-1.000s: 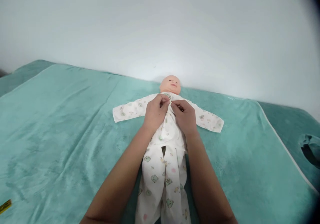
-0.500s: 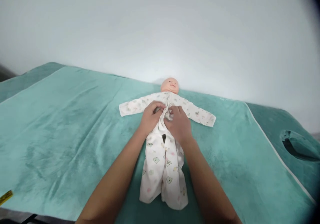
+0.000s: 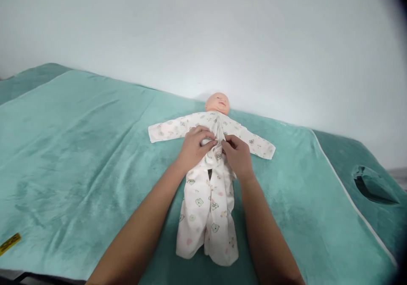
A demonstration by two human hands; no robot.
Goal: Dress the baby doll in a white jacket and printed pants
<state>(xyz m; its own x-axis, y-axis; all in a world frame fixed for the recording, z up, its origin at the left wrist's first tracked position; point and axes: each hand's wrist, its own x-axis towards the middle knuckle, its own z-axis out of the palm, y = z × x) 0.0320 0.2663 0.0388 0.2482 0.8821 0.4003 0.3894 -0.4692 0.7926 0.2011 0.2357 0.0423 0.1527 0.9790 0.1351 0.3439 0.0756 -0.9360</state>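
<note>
A baby doll (image 3: 218, 103) lies on its back, its head toward the wall and its sleeves spread sideways. It wears a white printed baby shirt (image 3: 170, 127) and matching baby pants (image 3: 195, 208) with a small dark gap at the crotch. At the shirt's front, my left hand (image 3: 197, 146) pinches the fabric between thumb and fingers. Just to its right, my right hand (image 3: 237, 153) is closed on the other part of the shirt front. Cloth is bunched and folded between the two hands. Fastenings, if any, are too small to make out.
A green plush cover (image 3: 104, 149) spreads under the doll, up to a pale wall (image 3: 197, 35). On the right, a darker green section has an oval hole (image 3: 373, 185). A yellow strip with black marks (image 3: 10, 243) lies at the left front edge.
My right hand has shifted right, drawing the shirt front with it. My left hand has moved slightly right at the chest. The camera view has tilted a little.
</note>
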